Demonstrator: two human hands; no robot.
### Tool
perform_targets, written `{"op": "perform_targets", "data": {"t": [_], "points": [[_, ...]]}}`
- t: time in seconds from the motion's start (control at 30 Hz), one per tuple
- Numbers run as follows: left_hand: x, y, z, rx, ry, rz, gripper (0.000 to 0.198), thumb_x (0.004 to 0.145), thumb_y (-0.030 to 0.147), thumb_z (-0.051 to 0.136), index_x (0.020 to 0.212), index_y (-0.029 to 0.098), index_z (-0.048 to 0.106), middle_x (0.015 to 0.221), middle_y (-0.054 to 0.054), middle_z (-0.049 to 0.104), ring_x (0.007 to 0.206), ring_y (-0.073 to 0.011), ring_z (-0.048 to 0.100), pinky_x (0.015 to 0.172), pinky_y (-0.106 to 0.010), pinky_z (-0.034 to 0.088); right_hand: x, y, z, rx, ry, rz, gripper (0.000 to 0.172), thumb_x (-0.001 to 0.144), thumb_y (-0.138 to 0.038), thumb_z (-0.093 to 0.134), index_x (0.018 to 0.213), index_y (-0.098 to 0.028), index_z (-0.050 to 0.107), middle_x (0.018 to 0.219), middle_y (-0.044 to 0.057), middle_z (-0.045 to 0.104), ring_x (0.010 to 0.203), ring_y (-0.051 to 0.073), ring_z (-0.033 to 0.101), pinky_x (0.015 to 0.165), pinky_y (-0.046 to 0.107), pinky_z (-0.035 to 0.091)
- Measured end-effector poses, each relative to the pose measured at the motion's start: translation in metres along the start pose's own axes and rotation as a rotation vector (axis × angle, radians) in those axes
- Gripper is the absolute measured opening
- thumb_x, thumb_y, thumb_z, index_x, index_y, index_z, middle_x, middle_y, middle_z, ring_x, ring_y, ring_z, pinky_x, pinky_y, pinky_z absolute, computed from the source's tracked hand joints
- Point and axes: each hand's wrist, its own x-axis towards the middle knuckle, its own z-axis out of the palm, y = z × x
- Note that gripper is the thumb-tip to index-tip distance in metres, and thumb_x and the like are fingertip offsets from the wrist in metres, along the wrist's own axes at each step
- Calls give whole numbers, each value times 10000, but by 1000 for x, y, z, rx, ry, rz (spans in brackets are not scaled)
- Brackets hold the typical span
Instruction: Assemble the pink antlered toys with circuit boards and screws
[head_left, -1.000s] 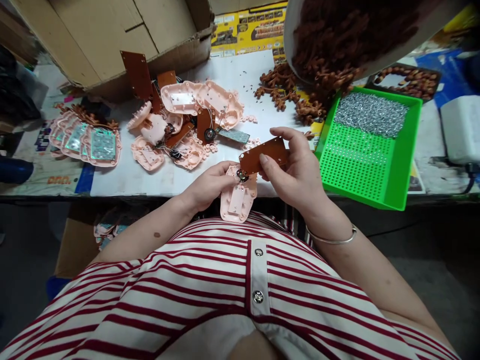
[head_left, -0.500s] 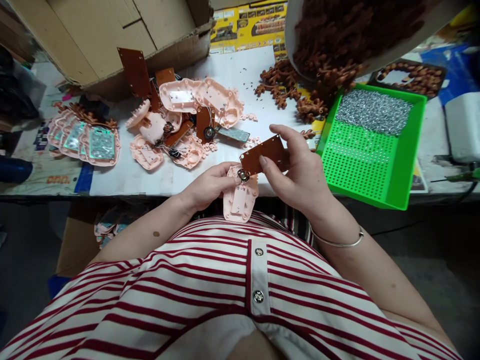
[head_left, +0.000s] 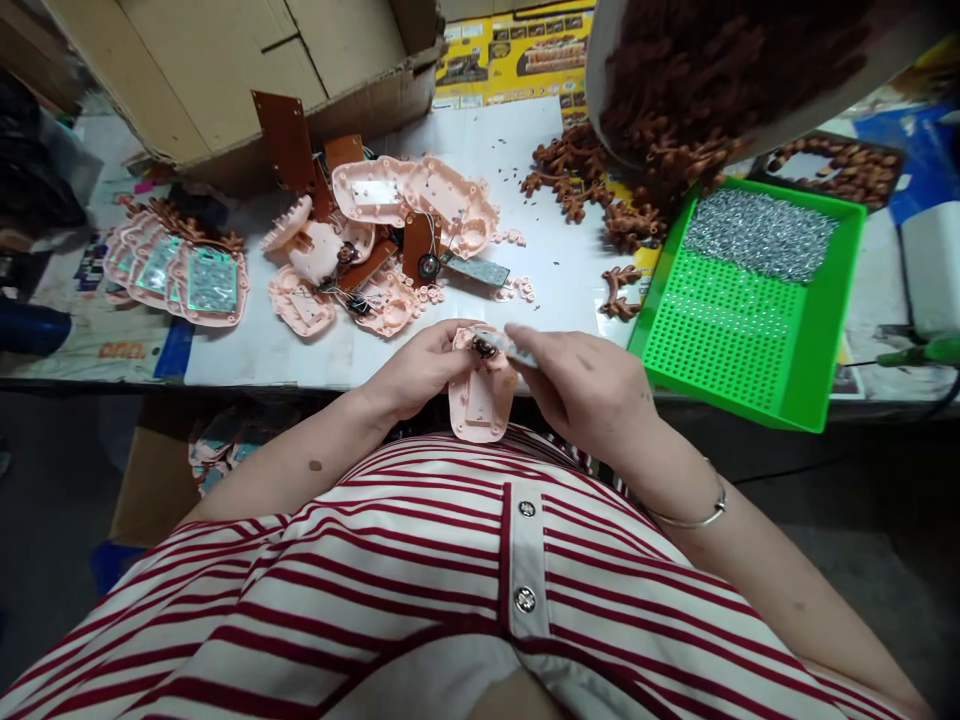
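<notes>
A pink plastic casing half point(head_left: 481, 400) is gripped by my left hand point(head_left: 421, 370), its open inner side facing up over the table's front edge. At the casing's upper end sits a small round black speaker point(head_left: 484, 346), close to my left thumb. My right hand point(head_left: 589, 385) is closed on a circuit board point(head_left: 517, 350), tilted nearly edge-on above the casing's upper right. Blur and the fingers hide much of the board. More pink casings point(head_left: 371, 190) with wires and brown circuit boards point(head_left: 285, 140) lie in a heap beyond my left hand.
At right stands a green perforated tray point(head_left: 735, 345) holding many small screws point(head_left: 757, 235). Brown antler-shaped parts point(head_left: 566, 170) spill from a tipped tub point(head_left: 596, 80). Casings with boards fitted point(head_left: 214, 285) are lined up at left, near a cardboard box point(head_left: 225, 80).
My right hand has turned the circuit board from its flat brown face to nearly edge-on and brought it down towards the casing. My left hand keeps its hold.
</notes>
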Motion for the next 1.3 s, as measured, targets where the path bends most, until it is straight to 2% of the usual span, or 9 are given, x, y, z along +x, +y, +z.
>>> {"op": "perform_targets", "data": {"t": [0.1,0.23,0.4,0.6,0.9,1.1,1.3], "points": [[1,-2,-1,8,46,29,260,722,212,737,973,149,724,951,-44,745,919,-179,674,864,-292,514,-4,-5,3,-4,13,-60,351,946,-79,514,1264,-195,610,1006,92,781,827,181,719,715,292,561],[0,-4,-1,16,126,60,346,706,171,732,1050,150,694,1066,-52,746,1012,-183,668,940,-304,500,-7,-8,8,58,2,-61,377,937,-86,530,1286,-192,626,1058,124,770,899,190,716,749,302,573],[-1,-4,-1,28,127,76,344,705,179,726,1046,156,691,1110,-60,749,1049,-196,668,976,-322,494,-2,-10,6,-3,8,-75,268,954,-115,541,1164,-193,687,1021,102,780,834,172,696,715,287,528],[-2,-3,-4,84,114,88,327,756,220,728,1073,149,697,1133,-73,746,1102,-208,660,1026,-331,473,2,-12,-3,-150,0,-150,245,950,-119,561,1147,-179,694,976,93,780,787,166,645,700,293,468],[-3,-5,-3,41,128,55,427,756,212,754,1164,136,655,1221,-104,729,1134,-212,666,1040,-341,483,-8,-14,-1,-280,5,-261,251,968,-145,531,1164,-170,685,913,77,766,714,169,565,714,309,470],[-1,-5,-4,-24,96,67,402,773,272,766,1142,136,685,1208,-104,743,1114,-218,680,980,-320,522,-17,-15,5,-245,1,-209,346,933,-95,552,1241,-208,661,915,60,758,717,165,570,688,316,467],[-3,-1,-2,-43,45,59,355,788,317,757,1103,155,728,1112,-81,767,1021,-204,698,919,-308,538,-20,-14,9,-230,50,-202,342,931,-115,581,1253,-188,669,955,80,760,747,174,565,725,321,469]]}}
